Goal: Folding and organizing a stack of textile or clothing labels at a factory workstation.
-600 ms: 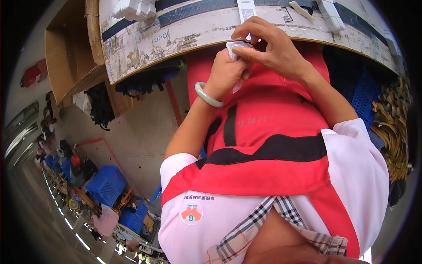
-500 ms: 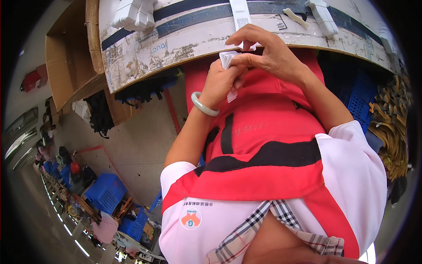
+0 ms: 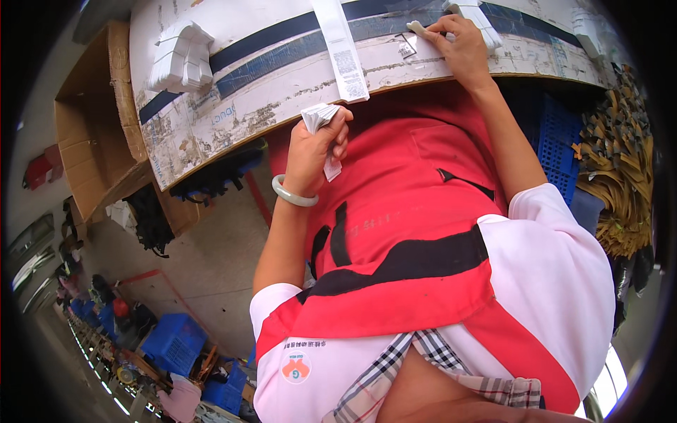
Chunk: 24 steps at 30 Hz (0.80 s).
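Note:
My left hand (image 3: 319, 151) is closed around a folded stack of white paper labels (image 3: 319, 117), held just off the table's front edge. The upper ends of the labels fan out above the fist, and a lower end hangs below it. At the table's right part, my right hand (image 3: 463, 53) pinches a small cream-coloured bent strip (image 3: 416, 28); the fingers cover much of it. Between the hands, a long white strip of printed labels (image 3: 343, 60) lies across the table to its front edge.
White stacks of folded labels (image 3: 180, 58) stand on the table's left, with another stack (image 3: 482, 25) beside my right hand. An open cardboard box (image 3: 88, 134) is left of the table (image 3: 268, 106). Blue crates (image 3: 557, 151) and brown hanging pieces (image 3: 620, 183) are at right.
My right hand has left the label stack and reached right to the cream-coloured strip. My left hand still grips the labels, now a little lower and further left in view.

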### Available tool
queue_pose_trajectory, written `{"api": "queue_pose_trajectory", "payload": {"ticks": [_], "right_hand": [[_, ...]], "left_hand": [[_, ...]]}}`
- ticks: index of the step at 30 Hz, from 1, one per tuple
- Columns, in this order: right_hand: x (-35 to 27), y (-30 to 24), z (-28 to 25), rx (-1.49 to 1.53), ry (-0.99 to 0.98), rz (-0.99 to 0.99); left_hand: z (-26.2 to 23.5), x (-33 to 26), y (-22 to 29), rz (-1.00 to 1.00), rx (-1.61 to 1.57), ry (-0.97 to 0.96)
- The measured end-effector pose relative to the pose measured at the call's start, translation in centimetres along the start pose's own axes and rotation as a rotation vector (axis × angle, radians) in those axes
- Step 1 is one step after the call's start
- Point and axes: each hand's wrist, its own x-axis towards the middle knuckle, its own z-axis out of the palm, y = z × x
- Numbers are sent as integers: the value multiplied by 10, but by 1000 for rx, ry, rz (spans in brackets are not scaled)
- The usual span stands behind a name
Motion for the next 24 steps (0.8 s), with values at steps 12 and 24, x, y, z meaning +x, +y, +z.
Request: {"api": "queue_pose_trajectory", "payload": {"ticks": [12, 24], "right_hand": [[26, -96, 41, 249, -27, -298], [10, -127, 2, 752, -376, -262]], "left_hand": [[1, 5, -3, 73, 141, 63], [-8, 30, 24, 963, 747, 245]]}}
